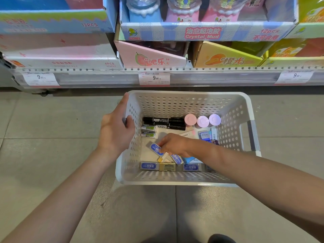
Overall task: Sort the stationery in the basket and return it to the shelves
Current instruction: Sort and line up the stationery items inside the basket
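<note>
A white perforated basket (233, 109) is held above the tiled floor in front of a low shelf. My left hand (115, 130) grips its left rim, thumb inside. My right hand (172, 143) reaches down into the basket and pinches a blue-labelled eraser (155, 148), lifted at a tilt. More blue erasers (149, 166) lie along the near wall beside a yellow box (167, 167). Black markers (164, 120) lie at the back left, green-labelled erasers (148, 128) beneath them. Three round pastel lids (202, 121) stand at the back right.
The shelf (175, 78) carries price tags reading 9.90. Above it stand display boxes: a pink one (150, 58), a yellow-orange one (226, 58), and a blue Crystal Mud box (201, 32). Grey floor tiles (52, 137) spread to both sides. A dark shoe tip (221, 239) shows at the bottom.
</note>
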The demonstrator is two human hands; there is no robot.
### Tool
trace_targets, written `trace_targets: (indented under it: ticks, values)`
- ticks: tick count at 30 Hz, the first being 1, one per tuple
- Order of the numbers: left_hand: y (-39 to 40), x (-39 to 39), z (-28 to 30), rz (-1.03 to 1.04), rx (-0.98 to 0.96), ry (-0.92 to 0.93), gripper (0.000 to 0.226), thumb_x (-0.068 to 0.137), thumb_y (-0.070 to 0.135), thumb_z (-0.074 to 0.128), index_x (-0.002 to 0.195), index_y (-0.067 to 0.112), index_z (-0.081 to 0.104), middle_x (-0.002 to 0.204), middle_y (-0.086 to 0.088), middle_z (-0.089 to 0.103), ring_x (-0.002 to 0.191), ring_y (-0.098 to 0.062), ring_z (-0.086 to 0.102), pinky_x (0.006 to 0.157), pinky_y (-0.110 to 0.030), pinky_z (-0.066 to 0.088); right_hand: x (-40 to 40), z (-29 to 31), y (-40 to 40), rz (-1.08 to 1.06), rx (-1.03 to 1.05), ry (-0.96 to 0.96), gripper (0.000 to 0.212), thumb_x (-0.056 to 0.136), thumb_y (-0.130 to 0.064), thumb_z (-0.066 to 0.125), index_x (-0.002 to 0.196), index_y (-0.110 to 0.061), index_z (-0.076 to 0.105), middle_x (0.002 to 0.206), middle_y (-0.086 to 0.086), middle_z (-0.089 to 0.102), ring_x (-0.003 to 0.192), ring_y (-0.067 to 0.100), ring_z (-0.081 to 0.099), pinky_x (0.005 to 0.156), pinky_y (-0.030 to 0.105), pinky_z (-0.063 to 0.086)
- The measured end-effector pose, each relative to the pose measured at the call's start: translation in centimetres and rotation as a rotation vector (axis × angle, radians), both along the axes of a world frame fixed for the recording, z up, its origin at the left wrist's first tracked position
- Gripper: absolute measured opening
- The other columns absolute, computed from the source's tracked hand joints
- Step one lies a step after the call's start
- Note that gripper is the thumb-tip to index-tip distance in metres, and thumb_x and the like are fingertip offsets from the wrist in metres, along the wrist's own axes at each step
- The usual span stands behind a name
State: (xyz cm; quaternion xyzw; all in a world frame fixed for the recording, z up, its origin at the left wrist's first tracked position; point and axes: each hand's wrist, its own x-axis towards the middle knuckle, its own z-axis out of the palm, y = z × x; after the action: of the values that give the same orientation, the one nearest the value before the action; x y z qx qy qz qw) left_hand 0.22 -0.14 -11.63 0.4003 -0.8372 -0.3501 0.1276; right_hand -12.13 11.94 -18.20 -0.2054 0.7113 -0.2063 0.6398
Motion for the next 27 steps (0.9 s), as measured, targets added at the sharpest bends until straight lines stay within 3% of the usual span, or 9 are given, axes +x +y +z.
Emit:
trace_targets:
  ticks: [2, 4, 7, 10, 14, 18, 24, 27]
  values:
    - [0.1, -0.1, 0.0, 0.0, -0.009, -0.002, 0.062, 0.095, 0.008, 0.047, 0.15, 0.025, 0.026, 0.056, -0.006, 0.044, 0.044, -0.011, 0.034, 0.045, -0.025, 0.035, 0.4, -0.3, 0.0, -0.078, 0.018, -0.108, 0.028, 0.096, -0.003, 0.046, 0.123, -0.008, 0.053, 0.112, 0.008, 0.047, 0.096, 0.02, 0.053, 0.054, 0.019, 0.055]
    - [0.0, -0.1, 0.0, 0.005, -0.016, 0.001, 0.062, 0.094, 0.008, 0.047, 0.15, 0.025, 0.027, 0.054, -0.003, 0.041, 0.043, -0.011, 0.032, 0.045, -0.024, 0.034, 0.7, -0.5, -0.2, -0.147, 0.036, -0.166, 0.029, 0.097, -0.003, 0.044, 0.125, -0.01, 0.05, 0.119, 0.011, 0.045, 0.09, 0.023, 0.058, 0.055, 0.023, 0.058]
    - [-0.1, 0.0, -0.1, -0.003, -0.008, 0.006, 0.062, 0.094, 0.007, 0.047, 0.15, 0.024, 0.027, 0.055, -0.009, 0.043, 0.044, -0.014, 0.032, 0.047, -0.028, 0.035, 1.0, -1.2, -1.0, -0.114, 0.006, 0.044, 0.031, 0.092, -0.006, 0.056, 0.123, -0.001, 0.054, 0.122, 0.012, 0.053, 0.091, 0.024, 0.064, 0.078, 0.031, 0.057]
    - [-0.1, 0.0, 0.0, -0.01, -0.007, 0.009, 0.062, 0.094, 0.007, 0.047, 0.15, 0.024, 0.027, 0.056, -0.013, 0.044, 0.045, -0.016, 0.033, 0.048, -0.028, 0.036, 1.3, -1.8, -1.7, -0.102, 0.001, 0.228, 0.028, 0.087, -0.014, 0.066, 0.111, 0.0, 0.063, 0.097, 0.006, 0.06, 0.068, 0.015, 0.061, 0.067, 0.023, 0.054]
    - [-0.1, 0.0, 0.0, -0.015, -0.015, 0.008, 0.062, 0.094, 0.007, 0.047, 0.15, 0.025, 0.026, 0.055, -0.013, 0.044, 0.044, -0.015, 0.033, 0.046, -0.023, 0.035, 1.4, -1.9, -2.0, -0.104, 0.022, 0.314, 0.028, 0.075, -0.019, 0.078, 0.095, -0.006, 0.063, 0.093, 0.006, 0.06, 0.089, 0.021, 0.064, 0.085, 0.036, 0.055]
    - [-0.1, 0.0, -0.1, -0.007, -0.027, 0.008, 0.062, 0.094, 0.006, 0.047, 0.15, 0.025, 0.027, 0.052, -0.002, 0.036, 0.042, -0.012, 0.03, 0.043, -0.015, 0.033, 1.2, -1.3, -1.8, -0.089, 0.032, 0.387, 0.03, 0.075, -0.014, 0.075, 0.073, -0.016, 0.044, 0.097, 0.006, 0.057, 0.089, 0.016, 0.052, 0.083, 0.029, 0.05]
    - [-0.1, -0.1, 0.0, -0.003, -0.031, -0.001, 0.062, 0.094, 0.007, 0.047, 0.15, 0.025, 0.027, 0.052, 0.0, 0.035, 0.041, -0.011, 0.03, 0.042, -0.014, 0.032, 1.6, -1.8, -1.8, -0.257, 0.002, 0.337, 0.045, 0.077, -0.012, 0.074, 0.113, -0.004, 0.048, 0.096, 0.003, 0.052, 0.091, 0.015, 0.05, 0.075, 0.023, 0.045]
    - [-0.1, 0.0, 0.0, -0.009, -0.027, 0.0, 0.062, 0.094, 0.007, 0.047, 0.15, 0.025, 0.027, 0.052, -0.002, 0.036, 0.041, -0.013, 0.032, 0.042, -0.014, 0.032, 1.6, -2.1, -1.9, -0.215, -0.04, 0.444, 0.047, 0.079, -0.006, 0.07, 0.118, 0.0, 0.046, 0.098, 0.009, 0.059, 0.098, 0.023, 0.06, 0.08, 0.029, 0.05]
